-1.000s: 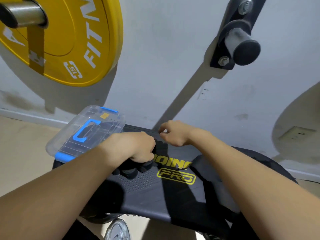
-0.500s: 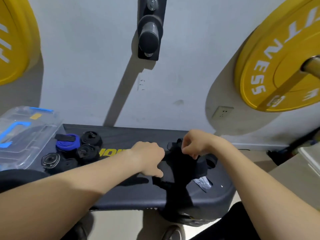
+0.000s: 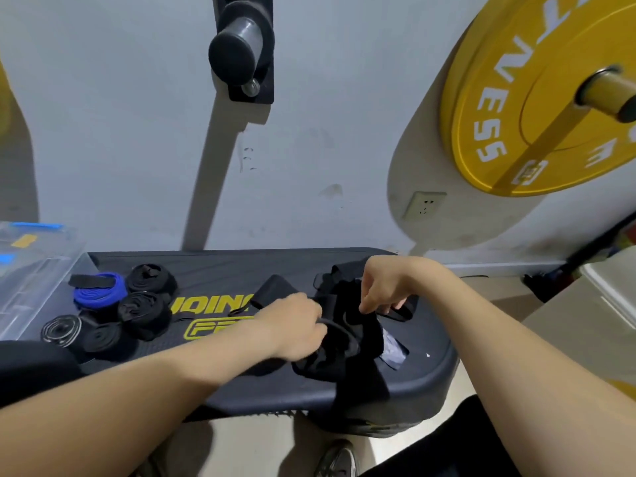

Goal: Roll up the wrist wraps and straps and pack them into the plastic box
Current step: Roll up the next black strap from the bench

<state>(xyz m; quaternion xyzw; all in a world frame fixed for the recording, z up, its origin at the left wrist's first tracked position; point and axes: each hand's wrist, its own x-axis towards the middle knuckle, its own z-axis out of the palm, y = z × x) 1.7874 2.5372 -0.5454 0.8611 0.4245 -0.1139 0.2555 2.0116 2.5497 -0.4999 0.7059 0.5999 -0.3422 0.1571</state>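
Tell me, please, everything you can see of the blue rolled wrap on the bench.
The blue wrap is wound into a flat coil, spiral layers facing up. It looks like woven fabric. A black strip, perhaps its closure tab, lies across its far edge. It rests on the black bench near the left end, between the clear plastic box and the black rolls. The left hand and right hand hold loose black straps, not touching it.

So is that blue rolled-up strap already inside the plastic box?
No, the blue rolled-up strap lies on the black bench, outside the clear plastic box, among the black rolls.
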